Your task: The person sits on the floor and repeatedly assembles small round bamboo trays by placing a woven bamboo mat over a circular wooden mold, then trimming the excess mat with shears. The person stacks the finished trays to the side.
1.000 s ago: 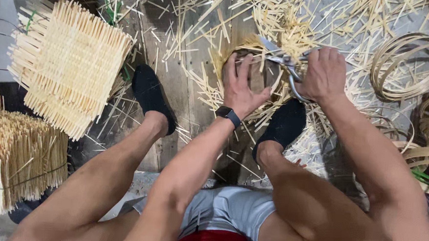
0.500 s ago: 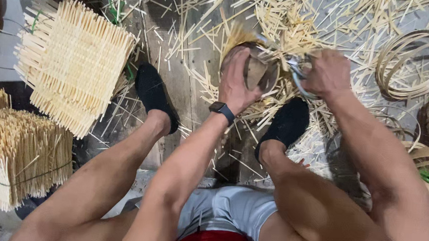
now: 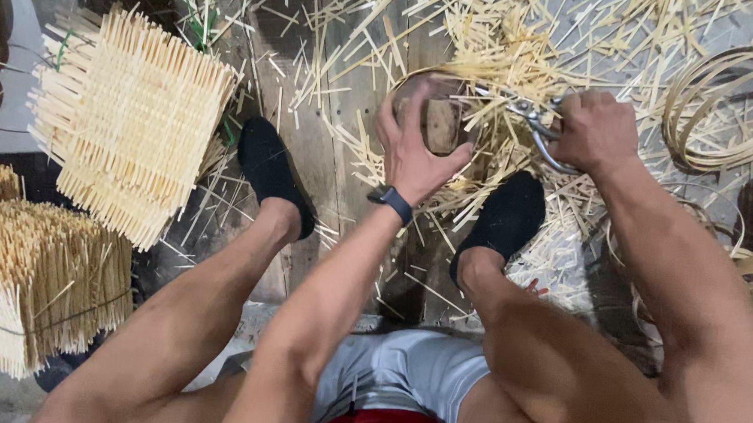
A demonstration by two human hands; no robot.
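**Shears at the rim of a small woven piece**

The left hand [image 3: 414, 149] wraps its fingers over a small round woven piece [image 3: 440, 120], clamped on it and pinning it low between the two black shoes [image 3: 505, 222], so it stays put while being cut. The right hand [image 3: 595, 129] is closed round the handles of metal shears [image 3: 531, 121], whose blades point left into the loose strip ends at the rim. Offcuts [image 3: 506, 38] litter the floor around the piece, right where cutting drops them. Woven square mats [image 3: 132, 121] lie stacked to the left, coiled strips [image 3: 726, 101] to the right, both within reach
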